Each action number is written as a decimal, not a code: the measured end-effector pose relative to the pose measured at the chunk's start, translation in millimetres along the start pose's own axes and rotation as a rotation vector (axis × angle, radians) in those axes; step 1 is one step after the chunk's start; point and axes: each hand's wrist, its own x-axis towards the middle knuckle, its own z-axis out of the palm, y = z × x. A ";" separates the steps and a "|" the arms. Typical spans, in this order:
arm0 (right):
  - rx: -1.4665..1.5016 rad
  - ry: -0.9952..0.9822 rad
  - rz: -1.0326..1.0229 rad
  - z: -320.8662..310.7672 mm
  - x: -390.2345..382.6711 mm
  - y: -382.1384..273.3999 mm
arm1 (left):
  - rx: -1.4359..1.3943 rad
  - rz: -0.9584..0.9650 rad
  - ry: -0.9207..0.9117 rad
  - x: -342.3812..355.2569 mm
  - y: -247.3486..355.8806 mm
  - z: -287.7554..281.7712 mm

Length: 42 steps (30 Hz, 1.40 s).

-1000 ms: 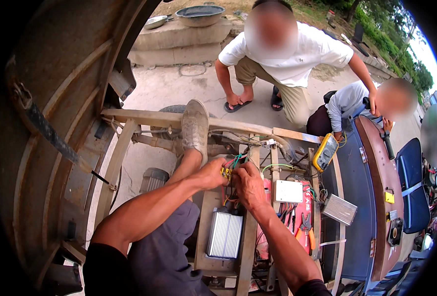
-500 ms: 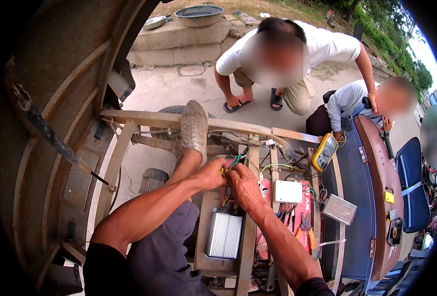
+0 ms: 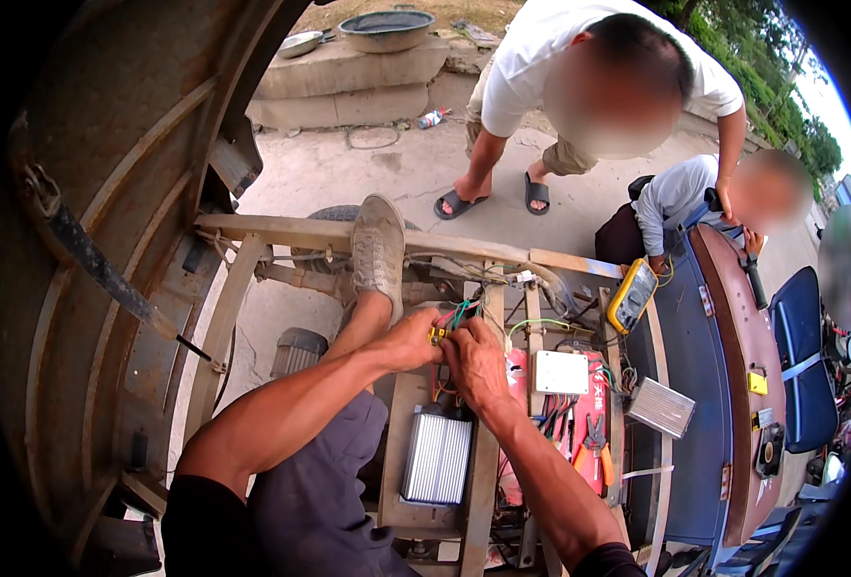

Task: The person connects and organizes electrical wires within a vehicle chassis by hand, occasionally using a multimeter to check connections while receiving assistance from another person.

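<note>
My left hand (image 3: pixel 413 338) is closed on a small yellow terminal piece (image 3: pixel 437 335), which has red and green wires (image 3: pixel 460 310) around it. My right hand (image 3: pixel 474 363) has its fingertips bent together against the same piece and its wiring; they partly hide it. Below them a silver finned box (image 3: pixel 434 460) sits in the metal frame. To the right, a white box (image 3: pixel 561 372) lies above a red surface, where orange-handled pliers (image 3: pixel 594 450) lie. My left foot (image 3: pixel 375 250), in a beige shoe, rests by the frame's far beam (image 3: pixel 300 229).
A yellow multimeter (image 3: pixel 631 299) leans at the right beam beside another finned box (image 3: pixel 661 408). A person in white (image 3: pixel 531 67) bends over opposite me; a second person (image 3: pixel 675 202) is by the blue-and-brown panel (image 3: pixel 748 365). A rusty metal body (image 3: pixel 108 269) fills the left.
The person in white has risen from a crouch into a deep bend and shifted right, head lower over the frame. My right hand's fingers have drawn slightly in at the terminal piece.
</note>
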 end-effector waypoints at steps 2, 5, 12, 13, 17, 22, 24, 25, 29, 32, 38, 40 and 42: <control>0.005 0.017 0.009 3.0 -0.7 -1.3 | 0.037 0.022 0.026 0.2 -3.6 1.8; -0.004 0.006 0.003 2.2 0.0 -0.2 | 0.043 0.021 0.010 -1.5 4.0 -0.5; -0.037 -0.059 -0.168 -0.8 5.9 5.2 | 0.069 0.028 0.021 -2.4 4.2 -1.9; -0.010 -0.052 -0.168 -0.1 6.2 4.7 | 0.066 0.033 0.023 -2.6 4.1 -1.6; 0.077 -0.048 0.096 -1.6 1.9 -2.9 | 0.026 0.002 -0.014 0.7 1.1 -3.4; 0.044 -0.025 0.042 -1.7 0.1 -1.6 | -0.014 0.012 0.006 3.8 -3.7 1.8; 0.047 -0.020 0.046 -0.1 -1.0 0.3 | 0.009 0.012 0.012 3.3 -0.1 2.8; 0.050 -0.015 0.052 -0.2 -1.5 0.9 | 0.032 0.011 0.016 3.1 3.0 3.3; 0.084 -0.058 0.119 0.3 0.1 -3.3 | 0.048 -0.040 0.016 3.7 -2.5 3.9; -0.032 -0.105 -0.031 -1.2 4.0 3.0 | 0.112 -0.005 -0.001 3.4 1.3 1.3; -0.013 -0.068 -0.116 -4.0 2.9 8.0 | 0.060 -0.037 -0.014 2.5 5.2 -0.5; 0.037 -0.071 0.074 -10.6 0.4 1.7 | 0.050 -0.053 -0.030 -0.6 10.0 -2.8; 0.037 -0.081 0.079 -11.7 0.5 0.5 | 0.037 -0.068 -0.040 -1.9 14.1 -5.3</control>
